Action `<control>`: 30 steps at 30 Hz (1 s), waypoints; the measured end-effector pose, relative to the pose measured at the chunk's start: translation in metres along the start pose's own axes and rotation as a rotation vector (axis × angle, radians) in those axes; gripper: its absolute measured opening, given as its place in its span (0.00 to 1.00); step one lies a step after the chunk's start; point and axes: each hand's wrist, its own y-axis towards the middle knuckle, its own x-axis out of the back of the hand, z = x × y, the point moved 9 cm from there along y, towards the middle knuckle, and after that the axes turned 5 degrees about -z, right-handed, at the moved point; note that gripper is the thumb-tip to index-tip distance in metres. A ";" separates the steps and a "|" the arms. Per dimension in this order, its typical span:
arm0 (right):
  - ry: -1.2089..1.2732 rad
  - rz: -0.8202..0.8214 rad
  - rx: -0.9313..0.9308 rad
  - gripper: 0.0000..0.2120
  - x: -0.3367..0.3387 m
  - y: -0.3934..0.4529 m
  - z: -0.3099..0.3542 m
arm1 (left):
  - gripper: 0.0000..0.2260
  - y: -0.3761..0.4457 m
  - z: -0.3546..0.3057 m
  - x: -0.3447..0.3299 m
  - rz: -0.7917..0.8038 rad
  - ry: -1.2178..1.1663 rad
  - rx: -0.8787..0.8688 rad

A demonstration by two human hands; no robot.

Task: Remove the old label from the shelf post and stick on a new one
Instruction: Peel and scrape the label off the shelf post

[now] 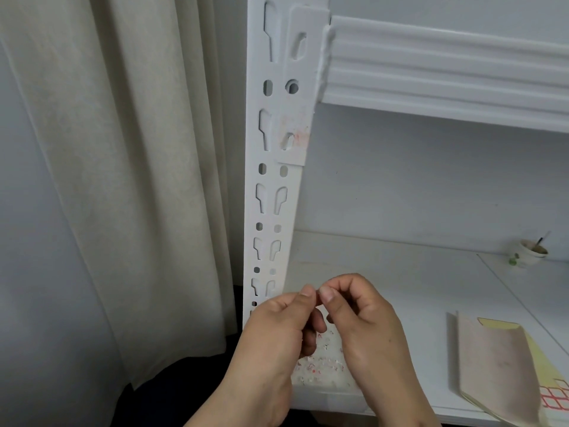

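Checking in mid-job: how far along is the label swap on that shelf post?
Mostly done: the shelf post shows only faint reddish residue where a label sat, and scraped paper bits litter the shelf board. In hand: the left hand and right hand meet at the fingertips, apparently picking at a tiny scrap. Left: no new label is up; the label sheets lie on the shelf.

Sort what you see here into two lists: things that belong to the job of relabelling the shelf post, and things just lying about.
Belongs to the job:
shelf post
faint red label residue
scraped label bits on the shelf
sheets of red-bordered labels
left hand and right hand, fingertips pinched together

Just lying about:
paper cup with a stick in it
curtain
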 end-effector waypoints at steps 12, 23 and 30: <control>-0.550 -0.030 -0.224 0.18 -0.009 0.018 -0.079 | 0.14 -0.007 -0.011 0.004 0.027 0.304 -0.105; -0.672 -0.118 -0.197 0.11 0.004 0.015 -0.068 | 0.09 -0.015 -0.030 0.006 0.049 0.357 -0.172; -0.276 -0.172 -0.036 0.06 0.003 0.015 -0.015 | 0.07 -0.037 -0.079 0.010 -0.033 0.214 -0.402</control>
